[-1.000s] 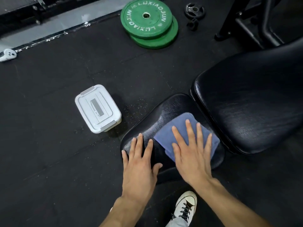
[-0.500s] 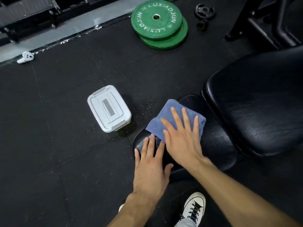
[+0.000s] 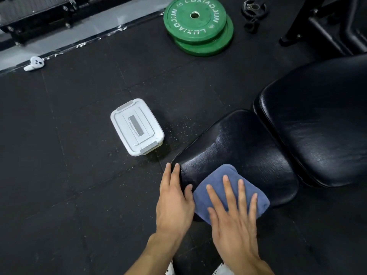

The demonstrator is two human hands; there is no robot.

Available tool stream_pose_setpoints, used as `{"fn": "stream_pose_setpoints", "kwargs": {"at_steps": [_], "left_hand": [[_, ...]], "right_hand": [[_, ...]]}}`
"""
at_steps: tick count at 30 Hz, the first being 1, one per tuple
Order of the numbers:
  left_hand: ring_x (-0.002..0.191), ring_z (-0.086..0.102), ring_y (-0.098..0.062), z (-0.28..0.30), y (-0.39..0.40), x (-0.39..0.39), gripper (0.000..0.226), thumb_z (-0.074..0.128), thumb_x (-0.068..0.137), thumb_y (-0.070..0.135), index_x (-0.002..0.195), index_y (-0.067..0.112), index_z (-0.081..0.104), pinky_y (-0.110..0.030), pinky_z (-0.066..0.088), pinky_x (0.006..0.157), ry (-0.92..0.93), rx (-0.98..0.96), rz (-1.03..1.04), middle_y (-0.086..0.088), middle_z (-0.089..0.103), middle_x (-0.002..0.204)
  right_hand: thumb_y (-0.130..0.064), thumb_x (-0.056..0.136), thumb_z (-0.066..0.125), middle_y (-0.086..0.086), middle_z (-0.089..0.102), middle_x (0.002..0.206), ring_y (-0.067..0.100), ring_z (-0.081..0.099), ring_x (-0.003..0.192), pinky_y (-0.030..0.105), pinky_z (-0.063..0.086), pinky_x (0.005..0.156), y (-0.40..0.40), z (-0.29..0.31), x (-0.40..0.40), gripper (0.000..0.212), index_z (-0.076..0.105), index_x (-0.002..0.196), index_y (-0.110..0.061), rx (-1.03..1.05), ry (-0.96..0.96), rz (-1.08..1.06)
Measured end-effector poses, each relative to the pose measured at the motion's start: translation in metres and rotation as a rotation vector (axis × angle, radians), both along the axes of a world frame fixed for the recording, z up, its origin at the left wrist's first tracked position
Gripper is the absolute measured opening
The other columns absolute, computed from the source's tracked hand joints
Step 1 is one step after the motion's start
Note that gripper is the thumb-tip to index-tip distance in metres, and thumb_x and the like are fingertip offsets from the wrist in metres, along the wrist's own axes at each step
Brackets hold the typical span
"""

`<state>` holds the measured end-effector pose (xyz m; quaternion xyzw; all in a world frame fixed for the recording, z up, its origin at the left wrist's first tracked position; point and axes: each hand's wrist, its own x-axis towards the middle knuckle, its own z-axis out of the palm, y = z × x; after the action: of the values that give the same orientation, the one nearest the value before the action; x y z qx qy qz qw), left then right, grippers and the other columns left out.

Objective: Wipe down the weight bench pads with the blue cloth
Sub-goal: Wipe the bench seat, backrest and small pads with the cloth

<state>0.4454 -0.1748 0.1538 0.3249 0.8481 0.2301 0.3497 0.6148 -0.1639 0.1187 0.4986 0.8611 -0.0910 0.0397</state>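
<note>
- Head view has our blue cloth (image 3: 228,187) folded flat on the near end of the seat pad (image 3: 238,155), its nearest edge hanging just past the pad's rim toward us.
- Our right hand (image 3: 234,219) lies on the cloth with palm down and fingers spread, pressing rather than gripping; nothing is clenched.
- Our left hand (image 3: 174,199) rests flat against the left rim of the seat pad, fingers straight and holding nothing, touching the cloth's left edge; we judge it steadies the pad.
- We take the step in hand to be wiping the seat pad, with the cloth at the near end of a stroke.
- Next, by our reckoning, the cloth should be pushed away along the seat pad, under even pressure, toward the back pad (image 3: 317,124), which looks not yet reached.
- Lengthwise, the cloth runs from its near-left corner to its far-right corner, roughly crosswise to the seat pad; its rounded fold faces the far end.
- Left of the seat pad a white lidded box (image 3: 137,128) sits on the floor, near but apart.
- Beyond the seat pad, well apart, two green weight plates (image 3: 198,24) lie stacked.
</note>
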Motion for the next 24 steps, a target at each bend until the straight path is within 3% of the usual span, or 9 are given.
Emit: {"fn": "stream_pose_setpoints", "kwargs": {"at_steps": [4,7,11,13,17,20,22,24], "left_hand": [[0.150,0.028,-0.001,-0.003,-0.004,0.000,0.062,0.056,0.102,0.025,0.159,0.032,0.032,-0.017,0.027,0.108,-0.022,0.076,0.043,0.023,0.013,0.169],[0.149,0.030,0.000,-0.005,-0.006,-0.005,0.059,0.057,0.101,0.023,0.157,0.031,0.037,-0.014,0.025,0.110,-0.029,0.100,0.048,0.020,0.019,0.168],[0.142,0.034,0.006,-0.008,-0.004,-0.011,0.052,0.057,0.100,0.013,0.150,0.026,0.050,0.003,0.018,0.107,-0.092,0.156,0.137,0.020,0.037,0.159],[0.133,0.050,0.003,-0.007,-0.002,-0.018,0.049,0.056,0.097,0.006,0.142,0.024,0.059,-0.003,0.031,0.107,-0.226,0.176,0.340,0.016,0.055,0.147],[0.108,0.071,-0.011,-0.008,0.001,-0.033,0.034,0.053,0.098,-0.001,0.124,0.013,0.071,-0.034,0.052,0.106,-0.625,0.185,0.827,-0.003,0.076,0.120],[0.100,0.075,-0.011,-0.002,0.004,-0.036,0.032,0.049,0.097,0.001,0.105,0.011,0.078,-0.029,0.057,0.093,-0.807,0.198,0.941,-0.003,0.080,0.105],[0.083,0.073,-0.009,-0.002,0.006,-0.035,0.029,0.050,0.096,0.005,0.089,0.011,0.077,-0.023,0.054,0.079,-0.802,0.172,0.948,0.002,0.079,0.091],[0.073,0.063,-0.014,-0.005,0.006,-0.036,0.025,0.053,0.097,0.014,0.081,0.013,0.073,-0.029,0.050,0.070,-0.765,0.148,0.950,-0.003,0.071,0.083]], "right_hand": [[-0.041,0.103,0.030,0.008,0.018,0.173,0.037,0.013,0.159,0.069,0.020,0.121,0.038,0.010,-0.030,0.057,0.037,0.159,-0.030,-0.023,-0.028,0.066],[-0.044,0.103,0.024,0.005,0.016,0.173,0.034,0.009,0.160,0.066,0.012,0.124,0.071,0.015,-0.054,0.058,0.035,0.159,-0.033,-0.048,-0.040,0.080],[-0.044,0.105,0.019,-0.002,0.018,0.173,0.028,-0.004,0.161,0.061,-0.004,0.125,0.131,0.016,-0.103,0.055,0.045,0.153,-0.038,-0.147,-0.112,0.064],[-0.043,0.105,0.023,-0.003,0.024,0.171,0.028,-0.004,0.160,0.061,-0.009,0.124,0.148,0.017,-0.126,0.050,0.055,0.144,-0.038,-0.193,-0.163,0.050],[-0.041,0.105,0.027,-0.002,0.035,0.167,0.029,0.002,0.160,0.060,-0.011,0.124,0.128,0.018,-0.141,0.047,0.064,0.133,-0.035,-0.172,-0.207,0.116],[-0.041,0.103,0.025,0.002,0.040,0.164,0.029,0.012,0.160,0.061,-0.002,0.126,0.092,0.017,-0.131,0.053,0.065,0.137,-0.031,-0.101,-0.090,0.186],[-0.040,0.100,0.030,0.005,0.039,0.165,0.031,0.015,0.159,0.063,0.006,0.125,0.070,0.014,-0.120,0.054,0.061,0.142,-0.029,-0.062,-0.024,0.226],[-0.040,0.097,0.039,0.006,0.027,0.170,0.034,0.010,0.160,0.065,0.008,0.125,0.044,0.008,-0.105,0.056,0.050,0.151,-0.030,-0.035,-0.022,0.290]]}}
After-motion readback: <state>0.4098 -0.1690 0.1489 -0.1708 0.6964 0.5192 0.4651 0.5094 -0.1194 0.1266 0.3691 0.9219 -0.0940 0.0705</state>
